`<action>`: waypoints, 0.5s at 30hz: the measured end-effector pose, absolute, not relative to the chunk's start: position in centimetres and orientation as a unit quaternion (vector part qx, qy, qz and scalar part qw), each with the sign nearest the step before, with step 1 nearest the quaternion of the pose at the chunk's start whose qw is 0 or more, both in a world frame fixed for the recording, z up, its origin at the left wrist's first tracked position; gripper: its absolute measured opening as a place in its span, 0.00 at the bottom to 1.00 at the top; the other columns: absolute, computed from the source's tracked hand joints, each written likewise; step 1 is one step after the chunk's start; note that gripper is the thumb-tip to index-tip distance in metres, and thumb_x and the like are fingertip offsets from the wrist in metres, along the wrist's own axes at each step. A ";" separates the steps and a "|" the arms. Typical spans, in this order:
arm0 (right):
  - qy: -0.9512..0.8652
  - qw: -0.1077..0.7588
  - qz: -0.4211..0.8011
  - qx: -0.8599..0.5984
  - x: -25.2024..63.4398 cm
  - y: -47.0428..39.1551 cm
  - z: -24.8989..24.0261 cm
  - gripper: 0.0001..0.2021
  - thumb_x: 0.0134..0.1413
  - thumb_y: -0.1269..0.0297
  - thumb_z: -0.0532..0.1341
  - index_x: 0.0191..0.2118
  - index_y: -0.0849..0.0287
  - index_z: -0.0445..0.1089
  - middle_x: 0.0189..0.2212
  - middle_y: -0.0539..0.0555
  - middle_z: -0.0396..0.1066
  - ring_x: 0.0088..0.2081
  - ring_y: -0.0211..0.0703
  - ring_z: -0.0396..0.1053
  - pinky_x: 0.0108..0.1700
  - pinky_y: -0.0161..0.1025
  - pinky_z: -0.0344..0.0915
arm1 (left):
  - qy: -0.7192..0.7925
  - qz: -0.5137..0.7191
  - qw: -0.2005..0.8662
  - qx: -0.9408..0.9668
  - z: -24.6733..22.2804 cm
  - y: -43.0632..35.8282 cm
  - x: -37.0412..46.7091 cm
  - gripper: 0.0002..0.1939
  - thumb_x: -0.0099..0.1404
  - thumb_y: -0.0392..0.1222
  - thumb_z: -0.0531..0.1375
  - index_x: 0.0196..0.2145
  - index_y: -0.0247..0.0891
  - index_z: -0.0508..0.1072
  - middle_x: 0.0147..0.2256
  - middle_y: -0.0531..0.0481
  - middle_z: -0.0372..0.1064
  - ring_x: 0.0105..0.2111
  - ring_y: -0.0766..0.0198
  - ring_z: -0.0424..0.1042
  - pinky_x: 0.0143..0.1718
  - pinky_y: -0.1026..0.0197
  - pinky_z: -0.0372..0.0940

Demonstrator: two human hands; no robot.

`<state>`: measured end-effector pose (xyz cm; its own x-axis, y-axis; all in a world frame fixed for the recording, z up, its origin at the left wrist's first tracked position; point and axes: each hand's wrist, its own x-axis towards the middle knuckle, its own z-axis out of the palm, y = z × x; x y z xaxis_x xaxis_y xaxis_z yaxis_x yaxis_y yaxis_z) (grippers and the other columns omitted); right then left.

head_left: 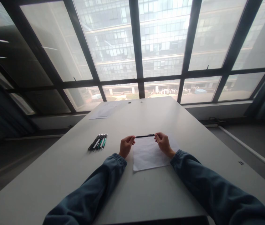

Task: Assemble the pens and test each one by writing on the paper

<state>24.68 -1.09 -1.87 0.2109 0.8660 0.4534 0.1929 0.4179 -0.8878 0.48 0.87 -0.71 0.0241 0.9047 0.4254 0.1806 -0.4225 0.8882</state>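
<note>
A slim black pen (145, 136) is stretched level between my two hands, above the far edge of a white sheet of paper (150, 156). My left hand (126, 146) pinches its left end. At the other end, by the clip, my right hand (163, 143) pinches it with thumb and fingers. The fingers cover both tips of the pen. My right wrist and forearm pass over the right part of the sheet, hiding some of it.
Several pens (98, 142), black with some green and white, lie side by side left of my left hand. More paper sheets (103, 111) rest at the far left of the white table (146, 193). A small dark object (241, 163) is near the right edge. Large windows stand beyond.
</note>
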 end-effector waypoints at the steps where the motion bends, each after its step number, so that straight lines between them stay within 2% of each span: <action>1: -0.567 0.622 0.269 -0.468 24.7 -1.1 -1.8 0.19 0.57 0.46 0.59 0.30 0.60 0.71 0.22 0.53 0.72 0.24 0.42 0.68 0.25 0.36 0.64 | 0.424 0.554 0.328 0.637 -0.7 0.9 0.5 0.16 0.62 0.52 0.63 0.33 0.34 0.79 0.21 0.51 0.70 0.21 0.67 0.67 0.24 0.65 0.63; 15: -0.577 0.624 0.248 -0.464 25.7 -2.8 -1.1 0.16 0.58 0.50 0.60 0.30 0.59 0.70 0.23 0.52 0.71 0.24 0.41 0.68 0.27 0.37 0.64 | 0.406 0.546 0.323 0.658 -0.4 0.3 1.1 0.15 0.63 0.49 0.63 0.34 0.33 0.80 0.21 0.50 0.70 0.22 0.67 0.67 0.25 0.64 0.65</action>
